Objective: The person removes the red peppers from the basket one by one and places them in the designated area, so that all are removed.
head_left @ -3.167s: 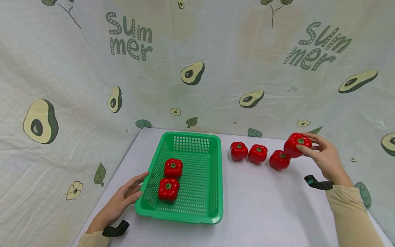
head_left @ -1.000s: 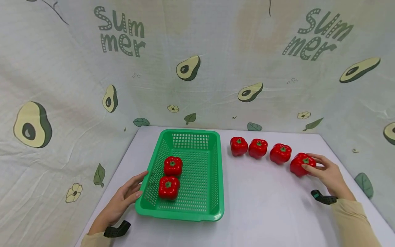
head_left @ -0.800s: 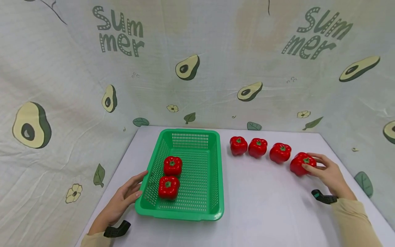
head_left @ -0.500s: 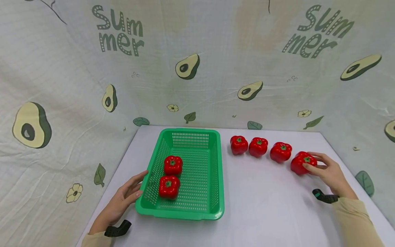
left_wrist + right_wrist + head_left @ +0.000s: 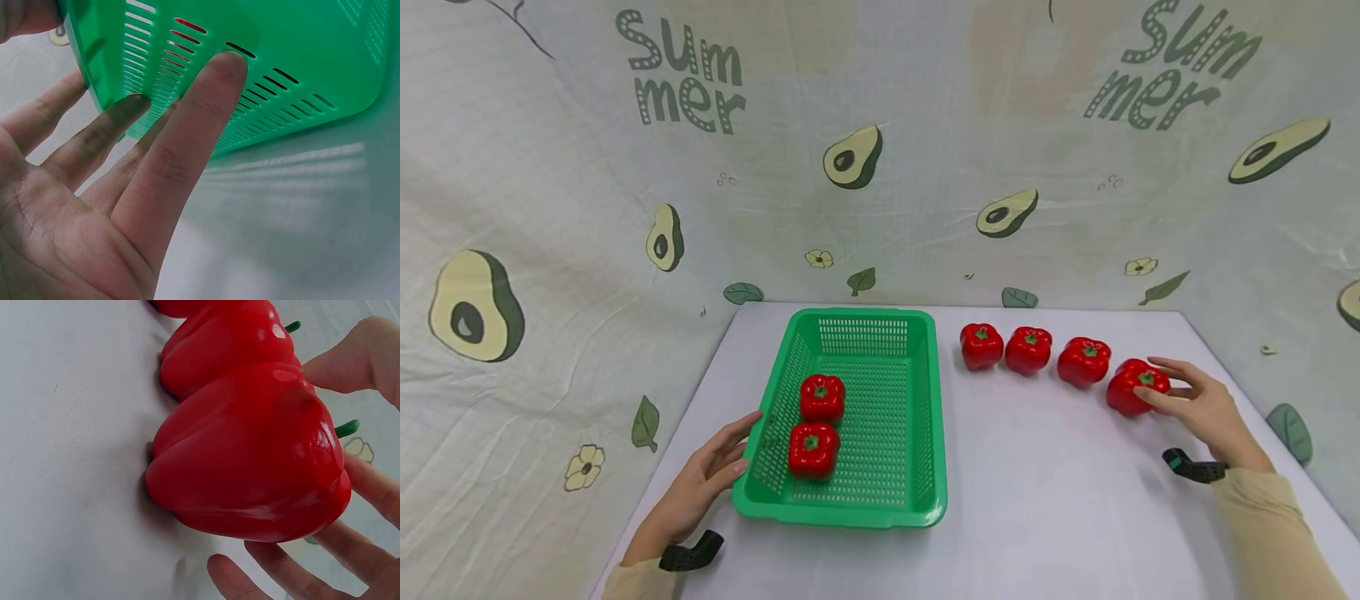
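Observation:
At the right of the head view my right hand (image 5: 1210,412) holds a red bell pepper (image 5: 1137,387) between thumb and fingers. That bell pepper (image 5: 250,456) stands on the white table in the right wrist view, its green stem up. My left hand (image 5: 696,483) rests its fairly straight fingertips against the left side of a green basket (image 5: 936,417). The left wrist view shows the fingers (image 5: 181,144) touching the slotted basket wall (image 5: 300,44). Two more bell peppers (image 5: 822,398) sit inside the basket, along its left half.
Three other red bell peppers (image 5: 1028,350) stand in a slanting row between the basket and my right hand. Behind the white table (image 5: 1037,500) hangs a patterned cloth (image 5: 925,167), which also lines both sides.
The bell pepper in my right hand was raised behind the row; it came down to the table at the row's right end, where my hand stays on it. My left hand stays at the basket.

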Tool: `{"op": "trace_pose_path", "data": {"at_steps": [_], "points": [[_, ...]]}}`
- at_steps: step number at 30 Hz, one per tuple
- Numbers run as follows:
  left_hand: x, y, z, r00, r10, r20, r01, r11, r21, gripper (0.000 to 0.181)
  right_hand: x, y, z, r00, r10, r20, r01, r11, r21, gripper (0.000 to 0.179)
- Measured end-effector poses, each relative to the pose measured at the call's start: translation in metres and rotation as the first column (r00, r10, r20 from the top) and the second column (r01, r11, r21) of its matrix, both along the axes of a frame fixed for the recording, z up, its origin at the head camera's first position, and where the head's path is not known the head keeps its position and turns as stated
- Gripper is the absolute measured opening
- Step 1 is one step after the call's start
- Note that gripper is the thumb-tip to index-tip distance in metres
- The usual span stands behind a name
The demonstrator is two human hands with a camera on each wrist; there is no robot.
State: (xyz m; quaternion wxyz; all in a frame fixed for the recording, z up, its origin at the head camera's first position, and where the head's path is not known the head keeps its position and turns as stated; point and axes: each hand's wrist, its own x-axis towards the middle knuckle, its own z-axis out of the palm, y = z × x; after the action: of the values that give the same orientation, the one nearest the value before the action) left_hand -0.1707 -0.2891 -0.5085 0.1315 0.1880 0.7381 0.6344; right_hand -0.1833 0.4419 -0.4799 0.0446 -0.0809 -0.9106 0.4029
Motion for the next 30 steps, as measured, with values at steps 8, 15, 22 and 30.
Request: {"op": "trace_pose_path", "data": {"at_steps": [8, 15, 22, 30], "points": [[0.000, 0.001, 0.001, 1.000, -0.005, 0.002, 0.005, 1.000, 0.002, 0.059, 0.000, -0.003, 0.013, 0.999, -0.016, -0.028, 0.017, 0.999, 0.038, 0.080], [0.000, 0.002, 0.003, 1.000, 0.007, 0.009, -0.007, 1.000, -0.006, 0.058, -0.001, -0.013, 0.034, 0.996, -0.018, -0.093, 0.024, 0.998, 0.061, 0.081], [0.001, 0.004, 0.002, 1.000, 0.027, 0.011, -0.027, 0.999, -0.023, 0.057, -0.005, -0.042, 0.063, 0.990, -0.001, -0.140, 0.011, 0.997, 0.073, 0.080], [-0.001, 0.000, 0.001, 1.000, -0.008, -0.009, 0.008, 1.000, -0.008, 0.059, -0.014, -0.088, 0.086, 0.977, 0.115, -0.181, -0.113, 0.993, 0.018, 0.074]]}}
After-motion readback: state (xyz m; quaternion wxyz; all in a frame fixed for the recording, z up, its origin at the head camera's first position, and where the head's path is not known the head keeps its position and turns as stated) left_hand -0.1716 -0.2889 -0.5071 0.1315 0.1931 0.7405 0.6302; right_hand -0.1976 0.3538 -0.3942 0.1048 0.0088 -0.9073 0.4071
